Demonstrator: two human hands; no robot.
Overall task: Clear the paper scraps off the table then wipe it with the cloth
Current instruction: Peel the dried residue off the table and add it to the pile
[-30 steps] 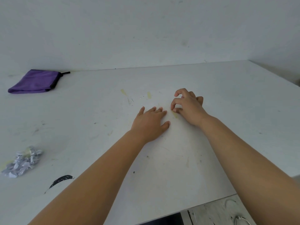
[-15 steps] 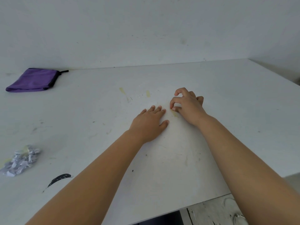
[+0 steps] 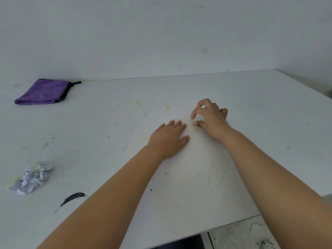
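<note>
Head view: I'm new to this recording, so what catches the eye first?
Two bare arms reach to the table's middle: the left hand lies flat, the right hand beside it has curled fingers over a yellowish smear. A folded purple cloth lies far left by the wall, and a pile of paper scraps sits near left.

Pretty plain setup: a white table [image 3: 251,97] shoved into a corner, pale grey-white walls [image 3: 161,33] at the back and on the right, a few small marks on them. Tabletop's scuffed, with yellowish stains [image 3: 142,107] just beyond the fingers and a black smear [image 3: 72,198] near the front edge. Below the front edge there's a bit of worn, paint-marked floor [image 3: 239,234]. Light is soft and even.
</note>
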